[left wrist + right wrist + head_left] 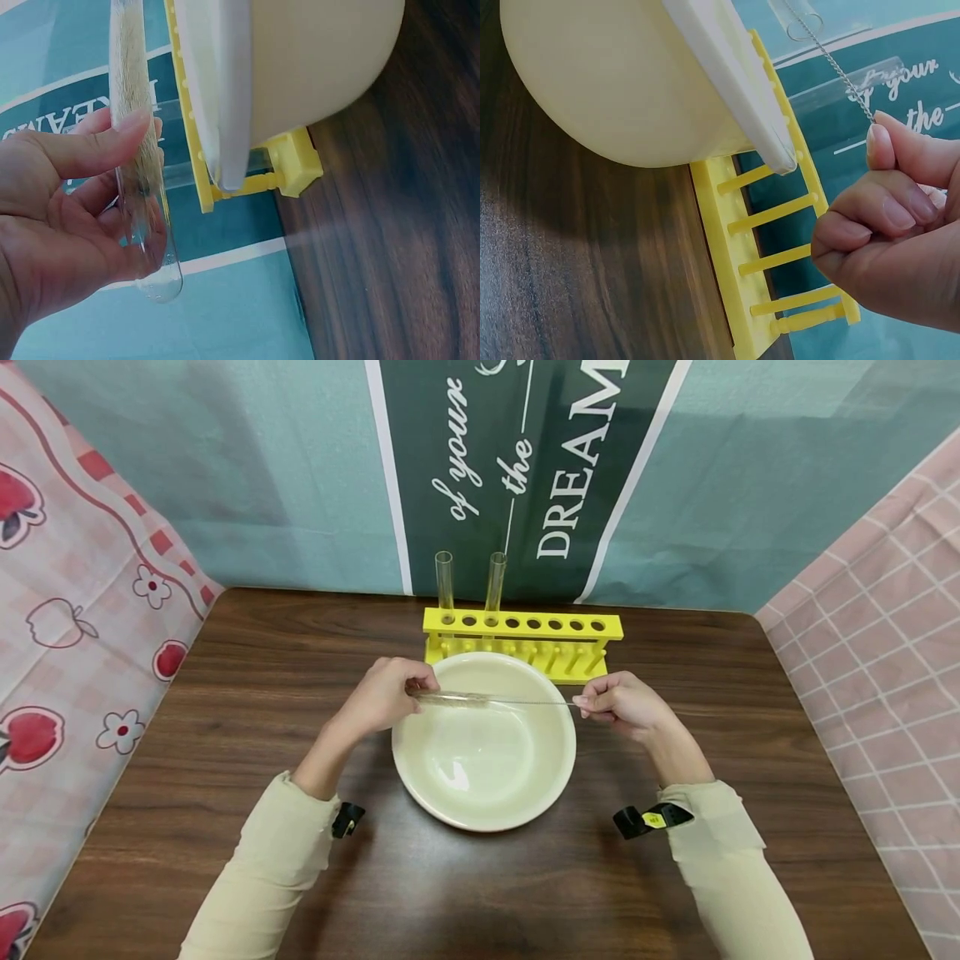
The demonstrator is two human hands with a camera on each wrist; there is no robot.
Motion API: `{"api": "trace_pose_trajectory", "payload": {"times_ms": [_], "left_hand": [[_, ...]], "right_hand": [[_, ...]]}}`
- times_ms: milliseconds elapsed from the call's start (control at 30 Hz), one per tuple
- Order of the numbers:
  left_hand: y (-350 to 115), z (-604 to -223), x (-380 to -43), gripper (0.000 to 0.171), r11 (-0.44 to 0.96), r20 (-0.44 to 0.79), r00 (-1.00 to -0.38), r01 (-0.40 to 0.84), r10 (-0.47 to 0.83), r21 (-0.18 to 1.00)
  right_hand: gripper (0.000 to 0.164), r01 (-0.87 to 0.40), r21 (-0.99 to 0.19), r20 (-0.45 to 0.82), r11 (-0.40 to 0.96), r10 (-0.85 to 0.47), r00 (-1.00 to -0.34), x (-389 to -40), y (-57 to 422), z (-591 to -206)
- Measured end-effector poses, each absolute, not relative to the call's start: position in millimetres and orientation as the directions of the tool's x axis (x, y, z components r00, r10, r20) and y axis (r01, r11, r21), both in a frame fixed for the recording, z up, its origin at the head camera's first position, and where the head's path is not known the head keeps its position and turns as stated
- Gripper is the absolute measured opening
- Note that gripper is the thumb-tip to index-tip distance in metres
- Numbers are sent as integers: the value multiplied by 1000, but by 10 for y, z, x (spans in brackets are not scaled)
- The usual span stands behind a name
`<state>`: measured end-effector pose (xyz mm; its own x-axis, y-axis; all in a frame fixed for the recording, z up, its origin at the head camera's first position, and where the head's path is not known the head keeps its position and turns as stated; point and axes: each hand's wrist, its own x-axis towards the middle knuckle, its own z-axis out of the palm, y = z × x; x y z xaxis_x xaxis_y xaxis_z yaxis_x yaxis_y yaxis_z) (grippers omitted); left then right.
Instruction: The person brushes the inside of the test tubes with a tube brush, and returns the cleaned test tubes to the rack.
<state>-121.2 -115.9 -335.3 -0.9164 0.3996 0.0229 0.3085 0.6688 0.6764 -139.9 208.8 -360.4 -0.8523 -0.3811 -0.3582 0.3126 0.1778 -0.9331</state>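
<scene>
My left hand (390,693) grips a clear glass test tube (161,281) near its rounded closed end, thumb on one side and fingers curled on the other. Inside the tube sit the pale bristles (133,67) of a test tube brush. Its twisted wire handle (840,73) comes out of the tube's mouth toward the right. My right hand (626,703) pinches that wire between thumb and forefinger, the other fingers curled in. Tube and brush lie roughly level above the back half of a cream basin (480,817).
Behind the basin stands a yellow test tube rack (611,627), partly hidden by the basin's rim. Two clear test tubes, one on the left (445,581) and another (495,583), stand upright in it. The dark wooden table (262,693) meets a printed teal cloth (315,485) at the back.
</scene>
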Motion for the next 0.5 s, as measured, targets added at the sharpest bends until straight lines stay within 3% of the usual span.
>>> {"api": "trace_pose_trajectory", "payload": {"times_ms": [500], "left_hand": [[-967, -3315, -1188, 27, 662, -45, -886, 311, 462, 682]], "right_hand": [[32, 286, -940, -339, 186, -414, -845, -1340, 1949, -3598]]}}
